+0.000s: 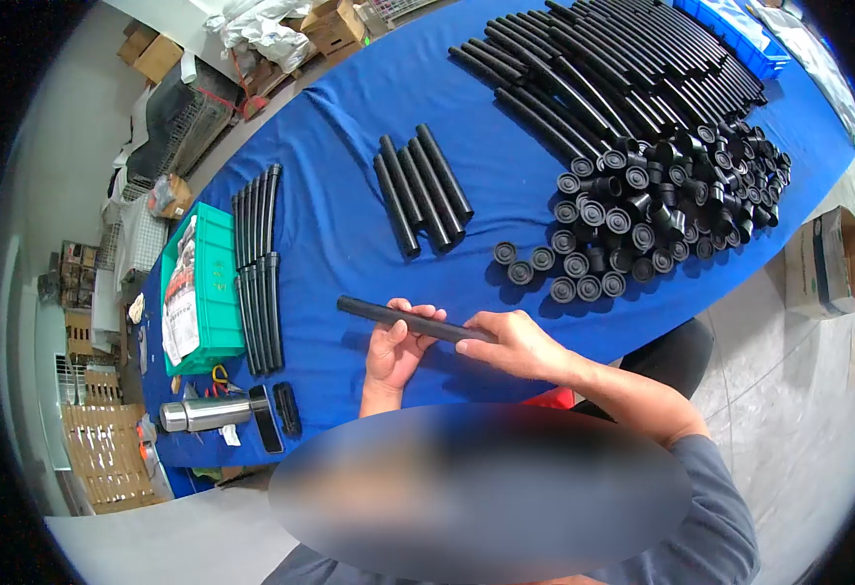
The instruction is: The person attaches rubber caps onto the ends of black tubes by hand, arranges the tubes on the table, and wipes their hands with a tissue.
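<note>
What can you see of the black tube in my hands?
The black tube is slim, straight and plain, and looks like plastic. It slants over the blue cloth, its left end bare and higher in the picture. The left hand holds it near the middle; the right hand covers its other end. I can't tell whether it's hollow.
</note>
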Demonstrator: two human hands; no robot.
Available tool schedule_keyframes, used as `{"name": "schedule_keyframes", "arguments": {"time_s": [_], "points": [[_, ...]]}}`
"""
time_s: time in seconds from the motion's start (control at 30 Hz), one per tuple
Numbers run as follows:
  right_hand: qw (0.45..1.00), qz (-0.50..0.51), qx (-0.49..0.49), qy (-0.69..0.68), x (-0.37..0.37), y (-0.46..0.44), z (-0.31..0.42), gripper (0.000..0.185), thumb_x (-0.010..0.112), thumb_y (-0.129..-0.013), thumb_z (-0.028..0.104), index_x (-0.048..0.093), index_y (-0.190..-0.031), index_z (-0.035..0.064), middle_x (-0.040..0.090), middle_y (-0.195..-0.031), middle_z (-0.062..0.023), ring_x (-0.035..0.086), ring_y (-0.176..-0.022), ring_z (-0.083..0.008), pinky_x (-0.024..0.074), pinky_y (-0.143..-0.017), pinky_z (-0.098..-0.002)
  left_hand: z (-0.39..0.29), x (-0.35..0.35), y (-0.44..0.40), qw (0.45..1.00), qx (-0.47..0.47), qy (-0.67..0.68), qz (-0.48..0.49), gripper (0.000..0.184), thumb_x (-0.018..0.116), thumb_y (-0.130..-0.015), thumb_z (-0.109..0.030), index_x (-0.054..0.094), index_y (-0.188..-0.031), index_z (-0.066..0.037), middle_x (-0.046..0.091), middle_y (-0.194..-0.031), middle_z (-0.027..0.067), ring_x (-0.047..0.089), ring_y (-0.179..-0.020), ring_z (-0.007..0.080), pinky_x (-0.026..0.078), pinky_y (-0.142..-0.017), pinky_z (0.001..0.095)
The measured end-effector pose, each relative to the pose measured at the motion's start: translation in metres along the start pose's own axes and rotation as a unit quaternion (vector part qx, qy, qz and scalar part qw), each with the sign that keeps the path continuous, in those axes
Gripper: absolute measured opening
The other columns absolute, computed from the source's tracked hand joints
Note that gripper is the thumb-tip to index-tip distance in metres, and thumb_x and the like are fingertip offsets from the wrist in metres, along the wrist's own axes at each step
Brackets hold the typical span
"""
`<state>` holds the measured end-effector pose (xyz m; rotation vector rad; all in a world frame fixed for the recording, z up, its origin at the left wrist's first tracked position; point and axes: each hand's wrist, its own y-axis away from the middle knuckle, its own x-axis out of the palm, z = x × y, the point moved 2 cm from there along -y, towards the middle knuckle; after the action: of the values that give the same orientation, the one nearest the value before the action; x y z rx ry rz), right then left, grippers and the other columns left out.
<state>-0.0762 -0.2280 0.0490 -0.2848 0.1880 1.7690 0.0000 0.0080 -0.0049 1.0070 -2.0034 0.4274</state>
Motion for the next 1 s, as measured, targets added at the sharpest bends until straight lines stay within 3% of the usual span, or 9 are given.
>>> {"name": "schedule_keyframes", "arguments": {"time_s": [0.07, 0.1, 0.2, 0.3, 0.4, 0.6, 0.8, 0.9, 1.0], "points": [[0.992, 0.056, 0.1, -0.045, -0.007, -0.001, 0.009, 0.036, 0.072, -0.092, 0.031, 0.068, -0.104, -0.0028, 0.068, -0.085, -0.0245, 0.069, -0.083, -0.0399, 0.0533, -0.07, -0.0481, 0.0, 0.002, -0.001, 1.0, -0.005, -0.005, -0.004, 0.033, 0.07, -0.096, -0.01, 0.055, -0.126, -0.005, 0.064, -0.132, 0.0245, 0.057, -0.131, 0.0432, 0.052, -0.108, 0.0558], [1.0, -0.017, -0.019, 0.005, 0.005, 0.001, -0.01, 0.037, 0.072, -0.092, 0.032, 0.067, -0.108, -0.0008, 0.068, -0.088, -0.0228, 0.069, -0.082, -0.0407, 0.0546, -0.07, -0.0489, 0.0, 0.002, -0.001, 1.0, -0.006, -0.007, -0.011, 0.033, 0.07, -0.096, -0.009, 0.056, -0.126, -0.005, 0.064, -0.132, 0.0245, 0.057, -0.131, 0.0432, 0.052, -0.108, 0.0557], [0.982, -0.075, -0.102, 0.138, 0.015, 0.002, -0.015, 0.038, 0.073, -0.091, 0.033, 0.065, -0.11, 0.0011, 0.068, -0.091, -0.0209, 0.069, -0.082, -0.0411, 0.0558, -0.071, -0.0501, 0.0, 0.001, -0.002, 1.0, -0.007, -0.011, -0.021, 0.033, 0.07, -0.096, -0.008, 0.056, -0.126, -0.005, 0.063, -0.132, 0.0244, 0.056, -0.131, 0.0432, 0.051, -0.109, 0.0556], [0.984, -0.041, -0.095, 0.145, 0.009, 0.002, -0.01, 0.043, 0.075, -0.09, 0.025, 0.061, -0.12, -0.0016, 0.067, -0.095, -0.0213, 0.068, -0.084, -0.0426, 0.056, -0.072, -0.0493, 0.001, 0.001, -0.001, 1.0, -0.004, -0.006, -0.011, 0.032, 0.069, -0.096, -0.007, 0.057, -0.126, -0.005, 0.063, -0.133, 0.024, 0.056, -0.132, 0.0427, 0.051, -0.11, 0.0555], [0.982, -0.034, -0.087, 0.163, 0.0, 0.002, 0.005, 0.035, 0.072, -0.091, 0.03, 0.063, -0.108, 0.0013, 0.068, -0.092, -0.0202, 0.068, -0.083, -0.0419, 0.0558, -0.072, -0.0509, 0.0, -0.002, -0.001, 1.0, 0.0, 0.015, -0.009, 0.031, 0.069, -0.096, -0.006, 0.058, -0.125, -0.005, 0.063, -0.133, 0.0239, 0.056, -0.133, 0.0424, 0.05, -0.11, 0.0553], [0.993, -0.012, -0.102, 0.065, -0.002, -0.001, 0.001, 0.034, 0.072, -0.092, 0.028, 0.063, -0.109, 0.0006, 0.067, -0.09, -0.0211, 0.068, -0.08, -0.0419, 0.055, -0.069, -0.051, -0.001, 0.001, -0.002, 1.0, 0.0, 0.025, -0.015, 0.026, 0.067, -0.096, -0.005, 0.059, -0.121, -0.006, 0.064, -0.132, 0.0244, 0.056, -0.132, 0.0421, 0.049, -0.111, 0.0556], [0.985, -0.073, -0.115, 0.11, 0.007, 0.001, -0.004, 0.031, 0.072, -0.092, 0.025, 0.062, -0.109, 0.001, 0.065, -0.085, -0.0208, 0.066, -0.076, -0.0418, 0.0541, -0.066, -0.0507, 0.0, 0.005, -0.002, 1.0, -0.004, 0.012, -0.029, 0.027, 0.067, -0.096, -0.004, 0.058, -0.122, -0.006, 0.063, -0.132, 0.0254, 0.058, -0.13, 0.0424, 0.051, -0.109, 0.0543], [0.98, -0.068, -0.111, 0.15, 0.007, 0.003, 0.003, 0.035, 0.073, -0.092, 0.02, 0.064, -0.117, -0.003, 0.068, -0.096, -0.0214, 0.069, -0.08, -0.04, 0.0558, -0.07, -0.0448, 0.0, 0.005, -0.002, 1.0, -0.001, 0.007, -0.009, 0.03, 0.068, -0.096, -0.005, 0.058, -0.124, -0.005, 0.063, -0.132, 0.0254, 0.058, -0.13, 0.0426, 0.052, -0.108, 0.0543], [0.999, -0.012, -0.034, -0.003, 0.005, 0.001, 0.005, 0.034, 0.074, -0.09, 0.017, 0.064, -0.117, -0.0016, 0.066, -0.092, -0.019, 0.068, -0.077, -0.0395, 0.0554, -0.066, -0.0448, 0.0, -0.003, -0.001, 1.0, 0.001, 0.004, 0.023, 0.034, 0.07, -0.095, -0.007, 0.057, -0.126, -0.005, 0.063, -0.132, 0.0249, 0.057, -0.13, 0.0429, 0.052, -0.108, 0.0551]]}}
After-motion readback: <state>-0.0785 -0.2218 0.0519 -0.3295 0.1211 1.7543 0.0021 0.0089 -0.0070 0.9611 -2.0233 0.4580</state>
